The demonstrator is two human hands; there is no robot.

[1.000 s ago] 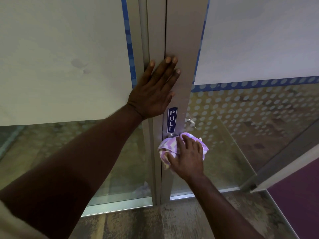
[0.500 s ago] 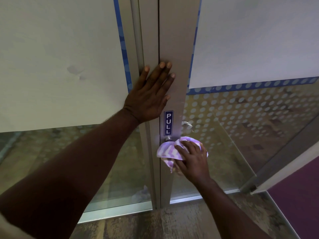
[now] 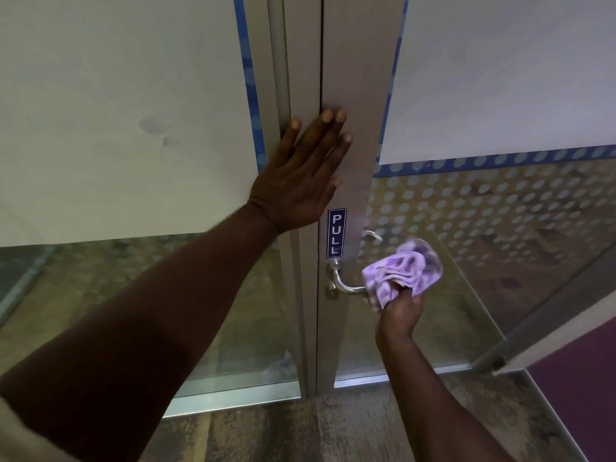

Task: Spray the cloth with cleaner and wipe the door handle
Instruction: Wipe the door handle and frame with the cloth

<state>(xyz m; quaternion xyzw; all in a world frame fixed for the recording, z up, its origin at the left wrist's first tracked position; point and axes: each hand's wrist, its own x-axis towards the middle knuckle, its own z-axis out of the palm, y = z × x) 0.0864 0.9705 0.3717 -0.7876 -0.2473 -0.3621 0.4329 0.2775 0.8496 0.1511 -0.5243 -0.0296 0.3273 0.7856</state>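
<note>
A silver lever door handle (image 3: 343,282) juts from the metal door frame (image 3: 358,95) just below a blue PULL sign (image 3: 336,233). My right hand (image 3: 400,311) grips a bunched purple-and-white cloth (image 3: 405,270) that wraps the outer end of the lever; the lever's tip is hidden under the cloth. My left hand (image 3: 305,178) lies flat, fingers spread, against the door frame above the sign and holds nothing. No spray bottle is in view.
Frosted glass panels (image 3: 116,111) with blue edging flank the frame; lower glass is clear with white dots. A second handle (image 3: 371,234) shows through the glass on the far side. A purple wall (image 3: 580,401) stands at the lower right, above a worn floor.
My right hand has slid the cloth to the right along the lever, from its base by the frame to its outer end, baring the handle's neck. My left hand stays pressed on the frame.
</note>
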